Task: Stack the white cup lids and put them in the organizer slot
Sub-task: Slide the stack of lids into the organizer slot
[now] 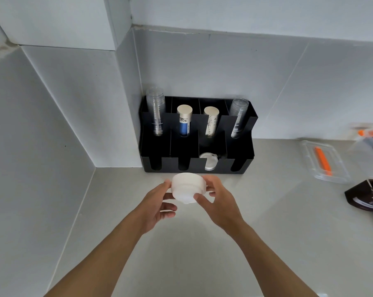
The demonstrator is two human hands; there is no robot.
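Observation:
A stack of white cup lids is held above the counter just in front of the black organizer. My left hand grips the stack's left side and my right hand grips its right side. The stack lies tilted, its narrow end toward me. In the organizer's front row, the third slot from the left holds white lids; the other front slots look dark and I cannot tell their contents.
The organizer's back row holds clear cup stacks and two paper cup stacks. A clear plastic tray with an orange item and a dark brown package lie at the right. Walls close in left and behind.

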